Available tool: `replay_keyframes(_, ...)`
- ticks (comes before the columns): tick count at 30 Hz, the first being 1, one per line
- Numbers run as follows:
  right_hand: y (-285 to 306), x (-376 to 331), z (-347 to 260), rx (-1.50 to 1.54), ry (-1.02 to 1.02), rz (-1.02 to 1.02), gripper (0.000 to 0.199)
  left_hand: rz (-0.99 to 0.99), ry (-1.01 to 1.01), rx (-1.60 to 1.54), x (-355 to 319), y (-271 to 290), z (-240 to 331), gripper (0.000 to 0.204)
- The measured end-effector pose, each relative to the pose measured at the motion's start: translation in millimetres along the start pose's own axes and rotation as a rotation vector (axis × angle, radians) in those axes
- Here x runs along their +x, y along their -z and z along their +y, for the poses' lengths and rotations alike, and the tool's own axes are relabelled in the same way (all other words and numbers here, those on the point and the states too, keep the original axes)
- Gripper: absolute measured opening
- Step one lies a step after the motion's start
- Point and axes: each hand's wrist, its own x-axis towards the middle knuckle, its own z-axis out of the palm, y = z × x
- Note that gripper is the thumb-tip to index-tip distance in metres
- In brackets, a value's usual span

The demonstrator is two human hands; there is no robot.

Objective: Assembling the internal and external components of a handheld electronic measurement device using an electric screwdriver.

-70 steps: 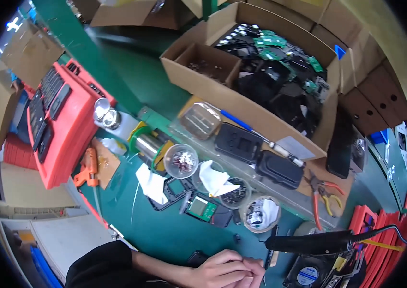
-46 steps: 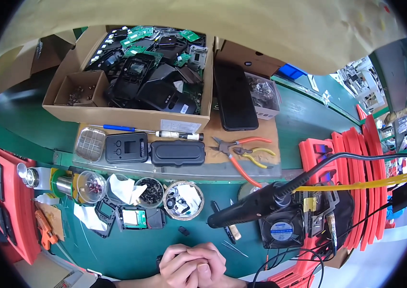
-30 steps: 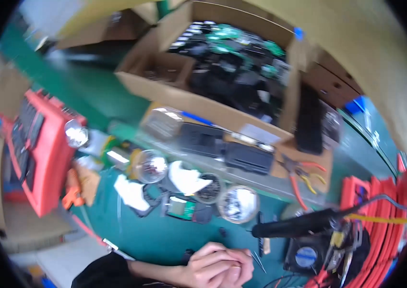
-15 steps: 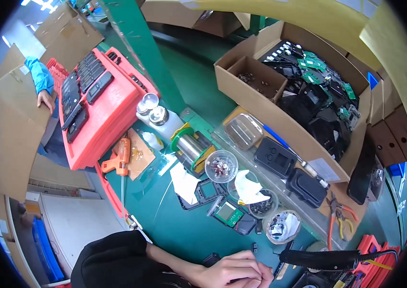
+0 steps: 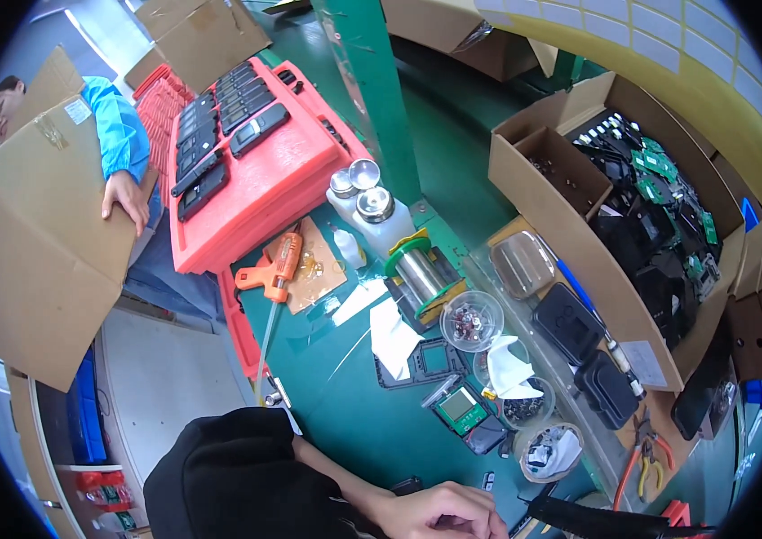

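Note:
My left hand is at the bottom edge, past a black sleeve. Its fingers are curled; whatever they hold, if anything, is hidden. I cannot see my right hand. Close by lie a small grey piece and a dark part half behind the wrist. Beyond them rests an opened device with a green circuit board and small screen. Next to it is a black plastic housing, partly under a white paper piece. A cup with paper scraps stands to the right.
Clear cups of small parts, a solder spool, an orange glue gun and pliers surround the work area. A carton of boards and housings stands right. Another person's hand touches a cardboard box at left.
My view has shifted, so the bench items sit farther right and the left hand lower. The fingers seen beside the left hand earlier are now out of the picture.

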Motion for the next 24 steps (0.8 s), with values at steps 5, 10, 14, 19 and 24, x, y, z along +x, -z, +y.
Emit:
replay_keyframes(5,-33.5,4.4,-34.4,-0.024,0.298,0.166,0.048,-0.076,0.093,-0.125,-4.1,2.1,-1.1,0.032)
replay_keyframes(10,-23.7,-2.8,-44.9,0.119,0.331,0.041,0.038,-0.13,0.096,-0.188,-2.1,5.2,5.1,0.031)
replay_keyframes(14,-1.1,-17.0,-31.1,0.143,0.27,-0.043,0.034,-0.238,0.195,-0.382,5.5,12.5,11.6,0.027)
replay_keyframes(19,36.5,-36.1,-5.2,0.078,0.389,-0.202,0.039,-0.23,0.066,-0.575,22.8,12.3,23.0,0.025)
replay_keyframes(24,42.9,-41.2,-8.3,0.184,0.41,-0.231,0.041,-0.281,0.094,-0.638,22.9,14.8,26.3,0.027)
